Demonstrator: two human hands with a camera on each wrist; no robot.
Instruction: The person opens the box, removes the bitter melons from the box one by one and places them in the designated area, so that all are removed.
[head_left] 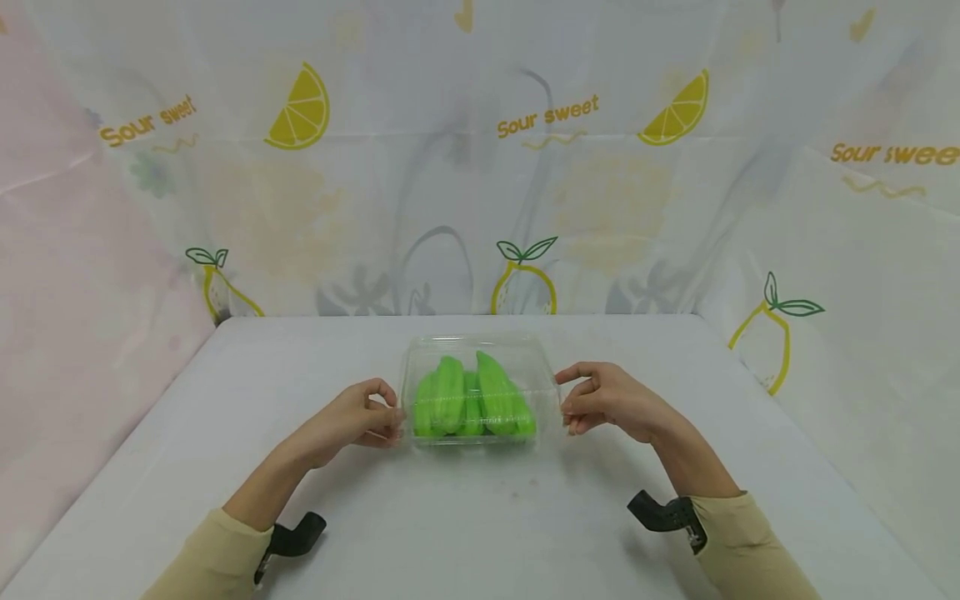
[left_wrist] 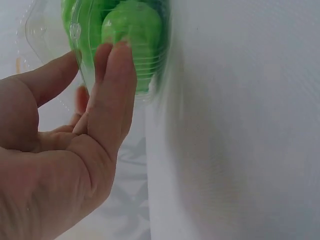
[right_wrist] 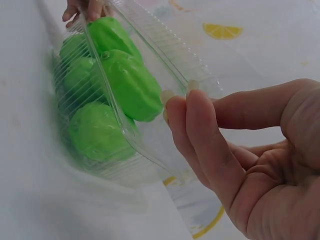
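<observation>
A see-through plastic box [head_left: 546,367] holds several bright green, ribbed, elongated vegetables [head_left: 450,392]. My left hand [head_left: 367,417] grips the box's left edge; in the left wrist view its thumb [left_wrist: 55,80] lies at the rim, and other fingers [left_wrist: 117,70] bear on the ridged side wall. At the right edge, my right hand [head_left: 611,404] pinches the rim lightly, index fingertip at the side and thumb lower down. Bent fingers [right_wrist: 200,125] of that hand overlap the box's dotted flange in the right wrist view, where the thumb's tip is partly hidden.
The box stands near the middle of a white-covered table [head_left: 480,525]. Behind it hangs a pale cloth [head_left: 420,192] printed with lemons and lettering, also running along both sides. Black wrist mounts [head_left: 296,537] stick out from both beige sleeves [head_left: 217,558].
</observation>
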